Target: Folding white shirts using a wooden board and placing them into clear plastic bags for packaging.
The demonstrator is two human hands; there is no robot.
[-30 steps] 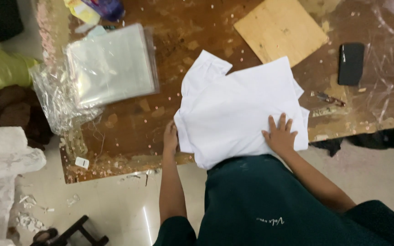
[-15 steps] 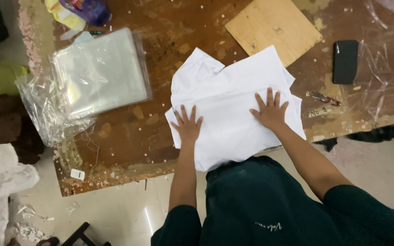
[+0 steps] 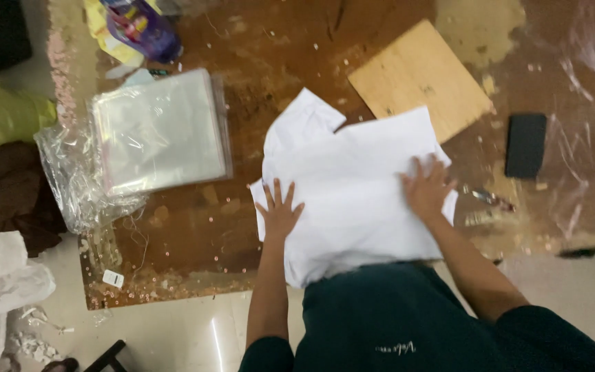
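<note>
Two flat palms are all we have on the white garment (image 3: 352,200) — no closed grip anywhere. Our left hand (image 3: 279,212) lies spread on the garment's left edge, fingers fanned, and our right hand (image 3: 427,189) presses open near its right edge; neither holds anything, both simply bear down on cloth.

We take the garment as our landmark. It lies folded on the worn brown bench (image 3: 270,69), its near end hanging off the bench edge toward our body, a sleeve or corner sticking out at its far left. Just beyond its far right corner sits a plywood board (image 3: 418,76), partly tucked under the cloth. Well to the garment's left rests a stack of clear plastic bags (image 3: 160,131) on loose crumpled film. To its right, apart from it, lies a dark phone (image 3: 525,145), and a small metal tool (image 3: 487,198) sits just past our right hand.

We judge the garment light, soft and limp — it will sag and lose its fold if lifted by one point. Smooth cotton on a gritty bench should drag rather than slide. Best hold, we think: both side edges at once, pinching all layers together.
</note>
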